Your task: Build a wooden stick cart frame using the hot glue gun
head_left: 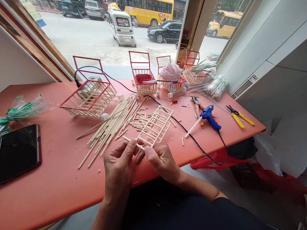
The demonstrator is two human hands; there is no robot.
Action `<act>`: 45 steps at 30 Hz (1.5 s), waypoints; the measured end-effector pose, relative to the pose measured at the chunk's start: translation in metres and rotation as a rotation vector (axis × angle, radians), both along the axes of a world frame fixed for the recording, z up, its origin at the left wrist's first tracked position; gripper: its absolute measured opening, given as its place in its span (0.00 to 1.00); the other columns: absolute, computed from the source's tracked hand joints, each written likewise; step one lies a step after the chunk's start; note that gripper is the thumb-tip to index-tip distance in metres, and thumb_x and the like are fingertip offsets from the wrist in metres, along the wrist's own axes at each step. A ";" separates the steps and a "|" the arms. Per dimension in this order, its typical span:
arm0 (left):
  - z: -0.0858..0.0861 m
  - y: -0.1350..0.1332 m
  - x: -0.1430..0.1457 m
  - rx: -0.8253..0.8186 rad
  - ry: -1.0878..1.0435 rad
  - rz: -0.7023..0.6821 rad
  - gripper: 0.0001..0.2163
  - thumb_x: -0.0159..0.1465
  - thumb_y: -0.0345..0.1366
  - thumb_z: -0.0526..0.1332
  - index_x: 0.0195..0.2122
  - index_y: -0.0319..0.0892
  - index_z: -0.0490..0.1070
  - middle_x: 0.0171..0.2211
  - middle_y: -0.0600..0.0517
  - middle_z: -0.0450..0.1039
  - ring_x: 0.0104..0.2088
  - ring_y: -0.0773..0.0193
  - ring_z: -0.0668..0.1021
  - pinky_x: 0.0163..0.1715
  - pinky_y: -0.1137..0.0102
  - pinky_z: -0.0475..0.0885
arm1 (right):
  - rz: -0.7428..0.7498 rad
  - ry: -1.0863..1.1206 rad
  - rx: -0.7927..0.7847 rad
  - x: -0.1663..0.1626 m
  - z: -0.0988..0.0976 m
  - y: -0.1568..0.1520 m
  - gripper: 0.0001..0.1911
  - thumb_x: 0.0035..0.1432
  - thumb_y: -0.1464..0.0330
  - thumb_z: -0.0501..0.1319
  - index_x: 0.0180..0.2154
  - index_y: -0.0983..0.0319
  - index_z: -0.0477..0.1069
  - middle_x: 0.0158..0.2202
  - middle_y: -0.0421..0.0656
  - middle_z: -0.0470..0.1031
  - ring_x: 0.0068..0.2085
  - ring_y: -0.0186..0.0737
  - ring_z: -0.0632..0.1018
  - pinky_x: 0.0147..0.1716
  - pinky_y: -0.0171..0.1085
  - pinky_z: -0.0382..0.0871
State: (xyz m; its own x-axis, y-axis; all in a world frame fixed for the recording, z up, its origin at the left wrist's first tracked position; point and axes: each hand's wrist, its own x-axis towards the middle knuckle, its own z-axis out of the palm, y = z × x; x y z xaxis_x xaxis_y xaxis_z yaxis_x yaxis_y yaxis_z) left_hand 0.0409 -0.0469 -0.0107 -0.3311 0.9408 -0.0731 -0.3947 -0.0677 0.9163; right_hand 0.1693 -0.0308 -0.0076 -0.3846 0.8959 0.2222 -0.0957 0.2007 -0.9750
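Observation:
My left hand (120,163) is closed, pinching a short pale wooden stick (126,138) between thumb and fingers at the near end of a small frame. That stick frame (157,126), built like a ladder lattice of thin sticks, tilts above the table. Its near right corner is gripped by my right hand (164,161), thumb on top. Some of my fingers are hidden beneath the frame. Just beyond lie short cut stick pieces (140,125), and to the left a pile of long sticks (115,123).
On the pink table (59,159) stand several stick-built carts, one a large cart (92,95). A blue glue gun (209,116) with its black cord, orange-handled pliers (197,110) and yellow-handled cutters (240,118) lie right. A dark phone (20,153) is at left.

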 end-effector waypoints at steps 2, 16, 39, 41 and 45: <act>0.000 0.000 0.000 0.000 -0.006 -0.001 0.16 0.57 0.47 0.78 0.27 0.39 0.80 0.21 0.55 0.67 0.21 0.73 0.67 0.22 0.75 0.65 | 0.005 -0.004 0.006 0.000 0.001 0.000 0.26 0.73 0.60 0.54 0.26 0.58 0.83 0.30 0.39 0.85 0.40 0.37 0.86 0.54 0.35 0.77; -0.001 0.001 0.000 0.036 -0.025 0.017 0.16 0.55 0.47 0.79 0.27 0.40 0.81 0.25 0.53 0.73 0.23 0.73 0.70 0.24 0.75 0.69 | 0.054 0.052 0.011 0.002 -0.005 0.002 0.31 0.74 0.48 0.54 0.30 0.58 0.84 0.35 0.43 0.86 0.49 0.43 0.86 0.67 0.42 0.70; 0.004 0.004 -0.011 0.180 0.150 -0.012 0.15 0.58 0.43 0.76 0.21 0.43 0.78 0.22 0.53 0.71 0.32 0.64 0.79 0.37 0.70 0.71 | -0.376 -0.685 0.391 0.096 0.023 0.082 0.16 0.69 0.60 0.61 0.47 0.62 0.83 0.48 0.48 0.86 0.49 0.46 0.83 0.50 0.42 0.75; 0.005 0.004 -0.013 0.198 0.176 -0.033 0.14 0.60 0.43 0.75 0.21 0.43 0.78 0.22 0.54 0.70 0.31 0.65 0.77 0.39 0.69 0.72 | -0.320 -0.738 0.343 0.094 0.028 0.088 0.14 0.69 0.63 0.62 0.46 0.62 0.84 0.45 0.46 0.87 0.46 0.44 0.84 0.49 0.40 0.75; 0.005 0.003 -0.023 0.251 0.279 -0.083 0.14 0.63 0.42 0.73 0.24 0.43 0.79 0.25 0.52 0.74 0.33 0.63 0.78 0.41 0.67 0.72 | -0.278 -0.791 0.279 0.090 0.034 0.090 0.14 0.68 0.62 0.64 0.46 0.61 0.85 0.42 0.44 0.87 0.43 0.43 0.84 0.48 0.39 0.73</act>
State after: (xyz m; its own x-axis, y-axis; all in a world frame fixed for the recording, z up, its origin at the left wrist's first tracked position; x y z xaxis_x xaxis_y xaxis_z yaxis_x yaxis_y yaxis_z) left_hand 0.0175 -0.0440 -0.0060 -0.2273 0.9424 0.2453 -0.1466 -0.2821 0.9481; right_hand 0.2596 0.0595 0.0266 -0.2950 0.9326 0.2079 0.6739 0.3573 -0.6467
